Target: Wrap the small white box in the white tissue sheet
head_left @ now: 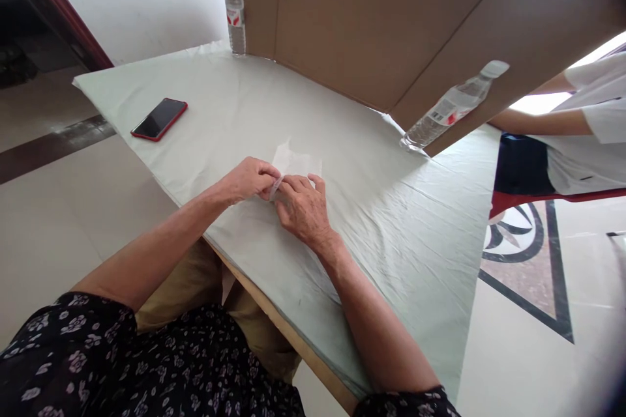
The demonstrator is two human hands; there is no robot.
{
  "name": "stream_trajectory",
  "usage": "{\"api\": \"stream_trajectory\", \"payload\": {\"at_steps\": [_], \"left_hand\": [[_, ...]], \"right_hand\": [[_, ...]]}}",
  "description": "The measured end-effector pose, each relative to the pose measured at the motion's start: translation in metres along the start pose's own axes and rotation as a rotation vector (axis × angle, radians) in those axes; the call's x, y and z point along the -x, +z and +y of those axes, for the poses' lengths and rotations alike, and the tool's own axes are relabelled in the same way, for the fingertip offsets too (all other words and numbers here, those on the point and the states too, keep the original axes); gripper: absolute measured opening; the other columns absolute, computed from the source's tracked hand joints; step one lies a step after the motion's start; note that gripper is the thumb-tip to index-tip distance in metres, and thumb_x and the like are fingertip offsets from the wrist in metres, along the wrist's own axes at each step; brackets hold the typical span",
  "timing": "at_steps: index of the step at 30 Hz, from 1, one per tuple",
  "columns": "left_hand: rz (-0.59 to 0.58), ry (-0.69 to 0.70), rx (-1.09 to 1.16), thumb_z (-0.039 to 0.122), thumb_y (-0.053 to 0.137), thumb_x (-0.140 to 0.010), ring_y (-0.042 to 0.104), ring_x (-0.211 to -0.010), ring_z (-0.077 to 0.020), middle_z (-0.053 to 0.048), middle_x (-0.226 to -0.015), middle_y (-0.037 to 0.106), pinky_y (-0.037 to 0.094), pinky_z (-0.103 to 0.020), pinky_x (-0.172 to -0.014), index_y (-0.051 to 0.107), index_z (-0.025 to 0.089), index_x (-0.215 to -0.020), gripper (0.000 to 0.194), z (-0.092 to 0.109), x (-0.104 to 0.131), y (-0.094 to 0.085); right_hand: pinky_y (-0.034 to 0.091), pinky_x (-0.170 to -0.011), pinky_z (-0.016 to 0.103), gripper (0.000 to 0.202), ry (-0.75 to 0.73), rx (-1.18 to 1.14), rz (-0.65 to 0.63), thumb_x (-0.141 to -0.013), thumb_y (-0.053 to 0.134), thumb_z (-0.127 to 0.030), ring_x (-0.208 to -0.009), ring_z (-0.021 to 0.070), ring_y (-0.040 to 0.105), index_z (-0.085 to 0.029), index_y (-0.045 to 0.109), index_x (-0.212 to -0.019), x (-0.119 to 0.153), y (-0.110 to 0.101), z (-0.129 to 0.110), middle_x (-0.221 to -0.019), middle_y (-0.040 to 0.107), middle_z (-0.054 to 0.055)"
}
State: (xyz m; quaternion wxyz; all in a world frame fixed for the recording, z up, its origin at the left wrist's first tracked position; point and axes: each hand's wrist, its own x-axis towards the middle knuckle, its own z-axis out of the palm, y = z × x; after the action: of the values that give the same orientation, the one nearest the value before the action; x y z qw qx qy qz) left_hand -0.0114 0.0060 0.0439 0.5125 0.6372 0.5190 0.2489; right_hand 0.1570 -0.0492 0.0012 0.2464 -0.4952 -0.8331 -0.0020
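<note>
A thin, whitish, translucent sheet (297, 161) lies on the pale green cloth of the table (235, 117), just beyond my hands. My left hand (254, 180) is closed, its thumb and index finger pinching a folded part of this sheet. My right hand (306, 208) meets it from the right with bent fingers, its fingertips closed on the same folded edge. The fold sticks up between the two hands. Part of the sheet is hidden under my right fingers.
A phone with a red edge (160, 119) lies at the left. A tall brown cardboard panel (352, 19) stands across the back, with one water bottle (235, 19) at its left and another (452, 107) at its right. Beyond the panel, a person's arm (542, 122) shows.
</note>
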Motion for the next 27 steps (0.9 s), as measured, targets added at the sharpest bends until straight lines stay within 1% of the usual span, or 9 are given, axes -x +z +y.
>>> {"api": "stream_trajectory", "payload": {"at_steps": [2, 4, 7, 9, 12, 15, 20, 24, 27], "left_hand": [[0.033, 0.167, -0.230, 0.019, 0.054, -0.074, 0.059, -0.063, -0.0145, -0.001, -0.067, 0.062, 0.053, -0.029, -0.065, 0.074, 0.014, -0.087, 0.024, -0.007, 0.001, 0.006], [0.125, 0.307, -0.470, 0.021, 0.053, -0.080, 0.060, -0.070, -0.0165, -0.004, -0.077, 0.066, 0.052, -0.032, -0.072, 0.075, 0.014, -0.088, 0.024, -0.014, 0.001, 0.014], [0.283, 0.446, -0.712, 0.022, 0.053, -0.087, 0.063, -0.087, -0.0220, -0.011, -0.095, 0.068, 0.051, -0.035, -0.079, 0.076, 0.013, -0.093, 0.025, -0.023, 0.002, 0.023], [0.343, 0.539, -0.788, 0.021, 0.052, -0.089, 0.062, -0.095, -0.0242, -0.014, -0.102, 0.067, 0.051, -0.035, -0.081, 0.075, 0.013, -0.093, 0.024, -0.029, 0.001, 0.028], [0.352, 0.649, -0.826, 0.015, 0.050, -0.090, 0.060, -0.094, -0.0228, -0.013, -0.103, 0.067, 0.050, -0.033, -0.081, 0.072, 0.014, -0.090, 0.022, -0.037, -0.001, 0.031], [0.352, 0.690, -0.830, 0.013, 0.048, -0.092, 0.059, -0.093, -0.0222, -0.012, -0.103, 0.067, 0.049, -0.032, -0.079, 0.069, 0.015, -0.092, 0.022, -0.041, -0.002, 0.033], [0.336, 0.675, -0.875, 0.012, 0.047, -0.092, 0.059, -0.092, -0.0226, -0.012, -0.104, 0.068, 0.048, -0.033, -0.079, 0.068, 0.015, -0.095, 0.022, -0.039, 0.000, 0.034], [0.303, 0.650, -0.929, 0.014, 0.050, -0.092, 0.059, -0.091, -0.0237, -0.011, -0.101, 0.070, 0.048, -0.035, -0.079, 0.070, 0.015, -0.093, 0.020, -0.035, -0.001, 0.030], [0.252, 0.654, -0.965, 0.016, 0.052, -0.092, 0.060, -0.093, -0.0249, -0.011, -0.102, 0.071, 0.047, -0.036, -0.080, 0.072, 0.015, -0.094, 0.020, -0.033, -0.003, 0.027]], "right_hand": [[0.027, -0.115, 0.048, 0.024, 0.020, -0.080, 0.042, -0.086, 0.058, -0.018, -0.121, 0.0273, 0.063, -0.022, 0.067, -0.108, -0.001, -0.004, 0.005, -0.118, 0.076, 0.007], [0.032, -0.112, 0.047, 0.018, 0.081, -0.136, 0.124, -0.086, 0.057, -0.020, -0.121, 0.0270, 0.064, -0.022, 0.068, -0.100, -0.002, -0.010, 0.013, -0.113, 0.077, 0.007], [0.044, -0.098, 0.043, 0.016, 0.304, -0.166, 0.206, -0.089, 0.055, -0.026, -0.106, 0.0260, 0.069, -0.022, 0.069, -0.095, 0.002, -0.025, 0.029, -0.110, 0.077, 0.009], [0.048, -0.087, 0.040, 0.019, 0.502, -0.184, 0.129, -0.089, 0.056, -0.032, -0.090, 0.0239, 0.070, -0.020, 0.069, -0.096, 0.008, -0.035, 0.041, -0.105, 0.077, 0.009], [0.050, -0.078, 0.037, 0.036, 0.732, -0.225, -0.080, -0.087, 0.062, -0.044, -0.077, 0.0219, 0.070, -0.018, 0.067, -0.112, 0.019, -0.042, 0.051, -0.096, 0.076, 0.008], [0.051, -0.078, 0.035, 0.058, 0.829, -0.281, -0.164, -0.088, 0.062, -0.049, -0.079, 0.0223, 0.071, -0.014, 0.057, -0.134, 0.022, -0.038, 0.049, -0.095, 0.075, 0.008], [0.052, -0.079, 0.034, 0.080, 0.883, -0.351, -0.157, -0.090, 0.060, -0.051, -0.085, 0.0240, 0.073, -0.008, 0.036, -0.153, 0.010, -0.023, 0.038, -0.096, 0.075, 0.009], [0.051, -0.087, 0.036, 0.075, 0.887, -0.156, -0.188, -0.091, 0.059, -0.050, -0.100, 0.0282, 0.072, -0.009, 0.041, -0.151, 0.008, -0.027, 0.034, -0.099, 0.076, 0.010], [0.050, -0.088, 0.037, 0.065, 0.915, -0.065, -0.248, -0.094, 0.055, -0.052, -0.097, 0.0285, 0.073, -0.009, 0.052, -0.142, 0.012, -0.034, 0.030, -0.092, 0.076, 0.011]]}}
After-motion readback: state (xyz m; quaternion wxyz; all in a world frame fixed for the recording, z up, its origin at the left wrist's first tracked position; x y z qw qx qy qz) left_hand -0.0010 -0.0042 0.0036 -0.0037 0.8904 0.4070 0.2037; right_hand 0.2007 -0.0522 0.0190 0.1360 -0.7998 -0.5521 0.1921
